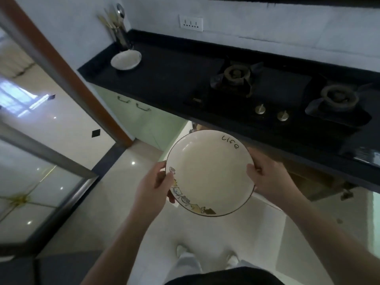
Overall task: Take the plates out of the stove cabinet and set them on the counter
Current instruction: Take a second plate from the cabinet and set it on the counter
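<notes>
While it's up in the air: the big plate [209, 173] hangs over the floor, just in front of the worktop [164, 79].
Grip: left hand [153, 187] and right hand [267, 179] each clamped on opposite rims.
Tip: keep it level, lift it clear of the edge, land it on the bare patch left of the stove [267, 95].
Count: two plates, counting the small plate [125, 59] on the worktop; two burners; two knobs.

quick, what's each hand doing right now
Left hand: closed on the left rim of the plate.
Right hand: closed on the plate's right rim.
</notes>
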Available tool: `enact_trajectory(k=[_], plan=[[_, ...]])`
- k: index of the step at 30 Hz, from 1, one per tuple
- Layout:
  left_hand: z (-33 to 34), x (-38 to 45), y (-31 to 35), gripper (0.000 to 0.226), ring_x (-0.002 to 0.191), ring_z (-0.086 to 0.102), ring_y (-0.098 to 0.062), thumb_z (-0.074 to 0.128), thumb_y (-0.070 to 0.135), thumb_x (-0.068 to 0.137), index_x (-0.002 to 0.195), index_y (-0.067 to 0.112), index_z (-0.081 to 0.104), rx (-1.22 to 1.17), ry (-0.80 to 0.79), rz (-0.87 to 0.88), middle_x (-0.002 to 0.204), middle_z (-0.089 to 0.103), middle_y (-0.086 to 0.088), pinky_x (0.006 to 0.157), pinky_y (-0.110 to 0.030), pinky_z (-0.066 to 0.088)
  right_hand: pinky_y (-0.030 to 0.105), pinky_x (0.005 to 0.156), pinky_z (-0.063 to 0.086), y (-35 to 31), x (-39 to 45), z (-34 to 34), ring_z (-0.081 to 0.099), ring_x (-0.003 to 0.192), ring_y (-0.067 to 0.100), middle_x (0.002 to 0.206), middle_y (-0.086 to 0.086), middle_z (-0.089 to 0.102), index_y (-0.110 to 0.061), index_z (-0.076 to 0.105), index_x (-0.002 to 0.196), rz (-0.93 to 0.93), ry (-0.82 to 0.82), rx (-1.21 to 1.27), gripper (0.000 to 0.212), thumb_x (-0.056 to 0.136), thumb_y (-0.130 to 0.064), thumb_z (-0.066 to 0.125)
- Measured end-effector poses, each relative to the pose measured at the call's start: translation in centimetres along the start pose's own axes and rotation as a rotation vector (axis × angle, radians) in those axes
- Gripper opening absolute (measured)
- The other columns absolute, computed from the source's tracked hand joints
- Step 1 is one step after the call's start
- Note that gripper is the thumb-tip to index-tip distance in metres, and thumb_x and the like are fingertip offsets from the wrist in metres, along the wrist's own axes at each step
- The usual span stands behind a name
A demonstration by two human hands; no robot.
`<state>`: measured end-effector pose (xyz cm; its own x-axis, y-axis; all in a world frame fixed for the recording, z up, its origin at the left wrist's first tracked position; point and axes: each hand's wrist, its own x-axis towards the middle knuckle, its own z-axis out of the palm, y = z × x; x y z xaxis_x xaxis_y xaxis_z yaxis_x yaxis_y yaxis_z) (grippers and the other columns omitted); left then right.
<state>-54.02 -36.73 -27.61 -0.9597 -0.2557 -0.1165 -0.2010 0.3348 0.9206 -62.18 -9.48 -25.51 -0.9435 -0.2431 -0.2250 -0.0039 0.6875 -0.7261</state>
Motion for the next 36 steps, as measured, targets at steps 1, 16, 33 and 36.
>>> enact_trajectory(k=[1,16,33,36], plan=[[-0.5,-0.8,-0.1,0.023,0.056,0.066,-0.023,0.051,0.036,0.083,0.101,0.047,0.061,-0.025,0.032,-0.019,0.077,0.071,0.000,0.050,-0.044,0.056,0.009,0.050,0.040,-0.7,0.2,0.1,0.064,0.064,-0.003,0.084,-0.018,0.066,-0.039,0.048,0.131,-0.027,-0.023,-0.010,0.037,0.098,-0.023,0.049],[-15.7,-2.5,-2.4,0.014,0.058,0.066,-0.029,0.052,0.025,0.089,0.092,0.034,0.061,-0.202,0.113,-0.147,0.080,0.073,-0.008,0.052,-0.037,0.053,0.005,0.051,0.047,-14.9,3.0,7.5,0.070,0.062,0.004,0.078,-0.025,0.072,-0.071,0.053,0.096,-0.290,-0.182,0.041,0.063,0.094,-0.009,0.052],[-30.2,9.3,-5.8,0.012,0.052,0.058,-0.021,0.054,0.008,0.095,0.102,0.013,0.062,-0.295,-0.013,-0.175,0.079,0.071,-0.016,0.048,-0.030,0.051,0.020,0.060,0.048,-25.3,9.6,17.6,0.071,0.061,0.007,0.077,-0.011,0.075,-0.064,0.057,0.098,-0.189,-0.077,0.101,0.051,0.094,-0.014,0.050],[-31.0,12.5,-6.2,0.012,0.054,0.060,-0.022,0.054,0.010,0.095,0.102,0.017,0.062,-0.266,-0.032,-0.180,0.080,0.072,-0.013,0.050,-0.029,0.052,0.017,0.060,0.048,-25.8,13.2,17.9,0.071,0.063,0.007,0.078,-0.012,0.075,-0.071,0.052,0.100,-0.179,-0.085,0.134,0.055,0.095,-0.017,0.050]])
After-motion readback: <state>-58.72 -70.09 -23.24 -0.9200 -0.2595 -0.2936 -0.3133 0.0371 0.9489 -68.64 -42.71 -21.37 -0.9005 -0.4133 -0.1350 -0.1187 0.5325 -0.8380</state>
